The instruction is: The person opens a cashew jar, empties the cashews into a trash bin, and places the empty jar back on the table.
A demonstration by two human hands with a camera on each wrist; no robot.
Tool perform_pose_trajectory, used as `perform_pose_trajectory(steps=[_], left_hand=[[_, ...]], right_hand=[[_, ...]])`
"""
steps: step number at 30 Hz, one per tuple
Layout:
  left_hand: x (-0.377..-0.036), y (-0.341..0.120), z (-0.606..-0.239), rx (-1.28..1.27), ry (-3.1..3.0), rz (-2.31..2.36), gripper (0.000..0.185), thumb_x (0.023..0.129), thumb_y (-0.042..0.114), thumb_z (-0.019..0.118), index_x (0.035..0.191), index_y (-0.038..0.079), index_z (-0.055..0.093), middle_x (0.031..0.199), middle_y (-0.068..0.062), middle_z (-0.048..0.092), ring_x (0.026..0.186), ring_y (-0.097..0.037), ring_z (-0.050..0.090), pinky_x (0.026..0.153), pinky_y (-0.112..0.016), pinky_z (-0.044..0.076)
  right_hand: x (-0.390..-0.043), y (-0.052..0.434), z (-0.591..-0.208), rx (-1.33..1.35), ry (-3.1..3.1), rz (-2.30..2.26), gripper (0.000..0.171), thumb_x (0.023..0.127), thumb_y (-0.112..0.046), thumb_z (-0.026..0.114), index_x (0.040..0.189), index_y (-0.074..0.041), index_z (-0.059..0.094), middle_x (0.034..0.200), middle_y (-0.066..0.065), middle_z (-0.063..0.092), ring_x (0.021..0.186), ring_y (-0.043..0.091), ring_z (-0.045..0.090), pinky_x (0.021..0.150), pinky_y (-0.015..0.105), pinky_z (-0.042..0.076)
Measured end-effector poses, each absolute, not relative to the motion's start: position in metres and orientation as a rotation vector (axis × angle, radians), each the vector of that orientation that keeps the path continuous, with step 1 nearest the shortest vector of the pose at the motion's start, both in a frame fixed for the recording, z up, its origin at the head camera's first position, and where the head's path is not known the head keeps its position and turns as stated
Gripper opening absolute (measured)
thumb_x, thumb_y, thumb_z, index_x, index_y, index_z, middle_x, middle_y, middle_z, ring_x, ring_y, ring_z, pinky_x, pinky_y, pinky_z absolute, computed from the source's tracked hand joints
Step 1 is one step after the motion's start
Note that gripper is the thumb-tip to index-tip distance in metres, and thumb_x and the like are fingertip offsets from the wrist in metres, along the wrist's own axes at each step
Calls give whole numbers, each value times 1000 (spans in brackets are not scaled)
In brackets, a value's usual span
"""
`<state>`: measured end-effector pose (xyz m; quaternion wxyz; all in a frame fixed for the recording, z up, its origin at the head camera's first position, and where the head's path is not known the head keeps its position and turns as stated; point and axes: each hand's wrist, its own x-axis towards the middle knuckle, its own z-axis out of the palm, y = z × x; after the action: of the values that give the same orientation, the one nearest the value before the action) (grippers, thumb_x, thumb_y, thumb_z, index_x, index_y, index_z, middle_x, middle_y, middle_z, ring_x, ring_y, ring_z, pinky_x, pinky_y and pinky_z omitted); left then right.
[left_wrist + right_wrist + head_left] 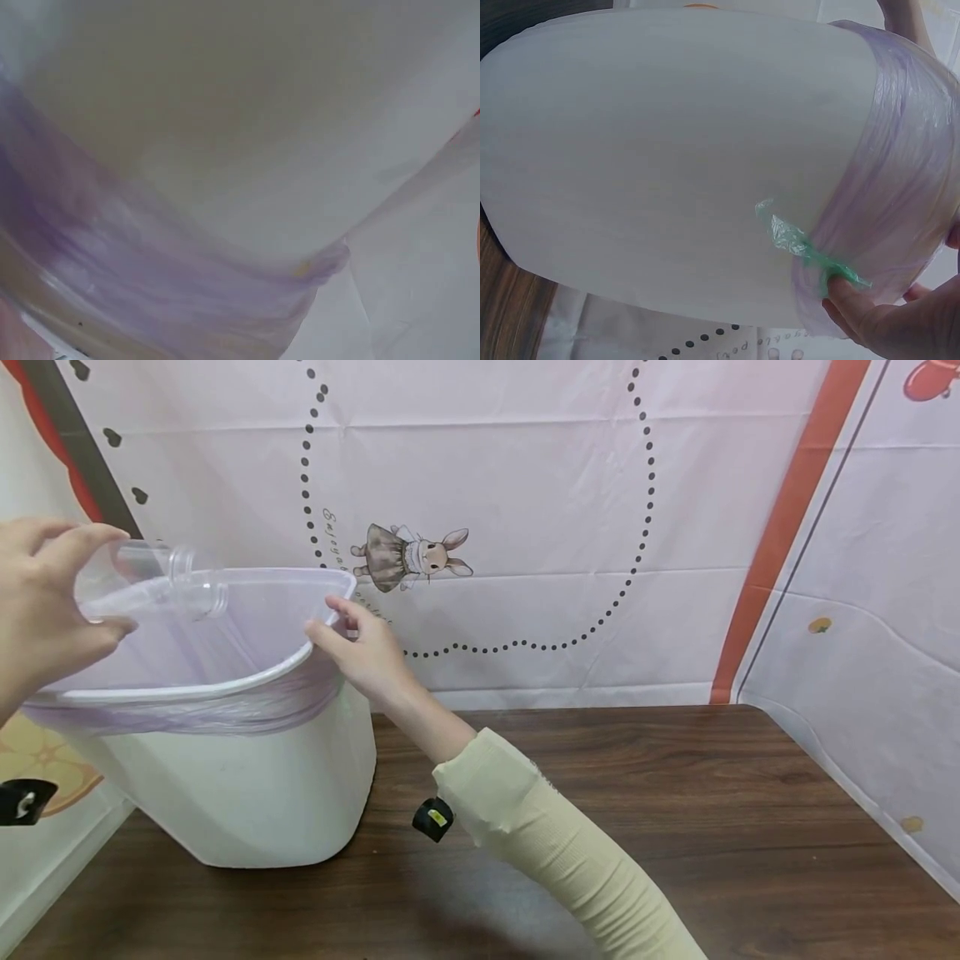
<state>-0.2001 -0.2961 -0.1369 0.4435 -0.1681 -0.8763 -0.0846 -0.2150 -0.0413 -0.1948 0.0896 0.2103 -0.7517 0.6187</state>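
At the left of the head view, my left hand [45,593] grips a clear plastic bottle [138,568] with a wide threaded mouth. It lies on its side over the opening of a white trash can [247,802], mouth to the right. A pale purple liner bag [225,706] is folded over the can's rim. My right hand [367,652] holds the rim at its right corner, thumb and index fingertips reaching over it. Under its other fingers, outside the can, a crumpled piece of green clear plastic film [791,240] shows in the right wrist view.
The can stands on a dark wood table [600,793], near its left back corner. A printed cloth [525,527] with a rabbit picture hangs right behind the can, and another sheet [862,652] borders the right side.
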Motion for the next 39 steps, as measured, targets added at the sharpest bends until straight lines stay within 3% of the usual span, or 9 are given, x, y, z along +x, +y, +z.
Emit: perform_pose_trajectory(steps=[10,25,35,39], left_hand=[[-196,-286,-137,-357,-2190,-287,78,55,-8,72,127,-2,44,123,-37,39,120,-48,32,102,-57,20],[-190,-264,-132,-307,-2159,-178,79,59,13,75,132,6,44,116,-36,48,110,-53,40,95,-59,26],[-185,-247,-129,-242,-2197,-259,81,63,21,76,135,8,42,117,-34,48,103,-51,42,78,-62,31],[-186,-243,-130,-280,-2135,-254,80,61,22,78,132,7,45,109,-32,52,95,-48,45,65,-54,31]], right_hand=[[-219,-33,-200,670,-2273,1847,54,85,-40,59,135,-23,45,123,3,55,108,12,52,81,22,46],[-221,-22,-206,721,-2231,2001,57,85,-34,61,138,-25,40,132,7,47,99,17,57,76,27,51],[-227,-5,-215,708,-2209,2074,52,87,-29,60,135,-20,44,131,9,47,107,21,55,76,25,51],[-228,3,-216,687,-2186,2109,50,87,-28,60,134,-19,46,126,8,51,110,20,53,78,28,51]])
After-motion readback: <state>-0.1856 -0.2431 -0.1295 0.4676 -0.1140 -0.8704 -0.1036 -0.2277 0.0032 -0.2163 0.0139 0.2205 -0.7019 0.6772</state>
